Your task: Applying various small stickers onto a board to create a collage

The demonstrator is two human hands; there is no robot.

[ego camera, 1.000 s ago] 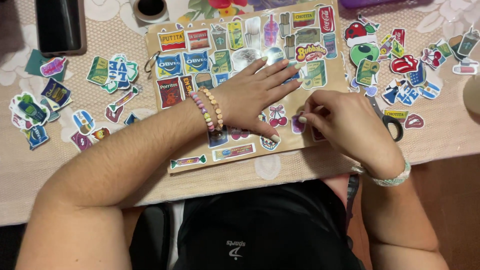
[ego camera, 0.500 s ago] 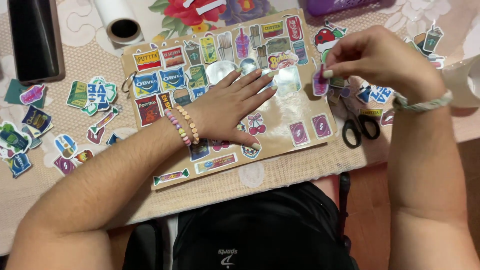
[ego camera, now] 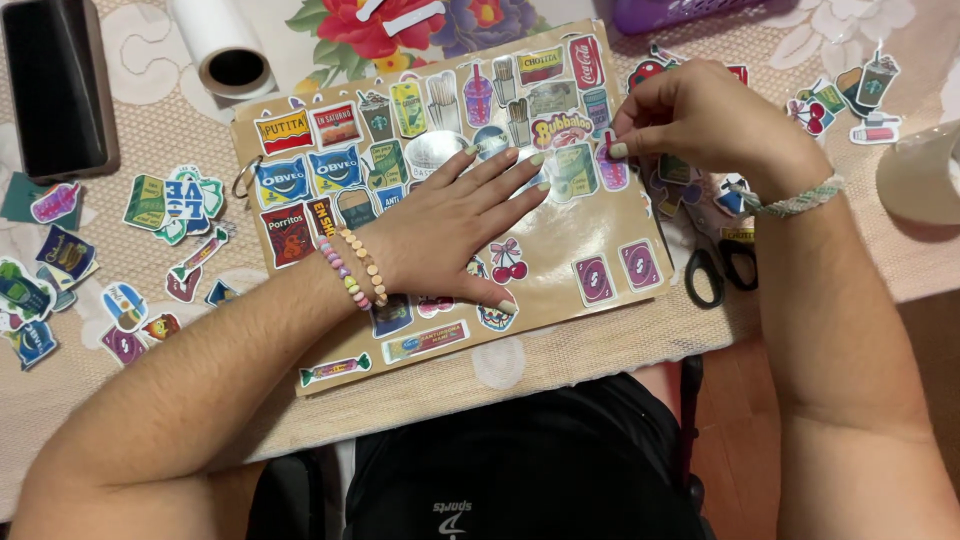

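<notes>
A tan card sheet (ego camera: 560, 255) covered with colourful stickers lies on the table in front of me. My left hand (ego camera: 455, 215) rests flat on it, fingers spread, pressing the sheet down near a cherry sticker (ego camera: 508, 262). My right hand (ego camera: 700, 125) is at the sheet's upper right edge, its fingertips pinched on a small pink and purple sticker (ego camera: 611, 170) that touches the sheet. Beaded bracelets sit on my left wrist and a woven band on my right.
Loose stickers (ego camera: 170, 200) lie scattered on the left, and more stickers (ego camera: 850, 90) lie at the upper right. Black-handled scissors (ego camera: 720, 265) lie right of the sheet. A white paper roll (ego camera: 220, 45) and a dark phone (ego camera: 55, 85) are at the top left.
My right hand moved from the sheet's lower middle up to its upper right edge, now pinching a sticker there. My left hand stayed flat on the sheet.
</notes>
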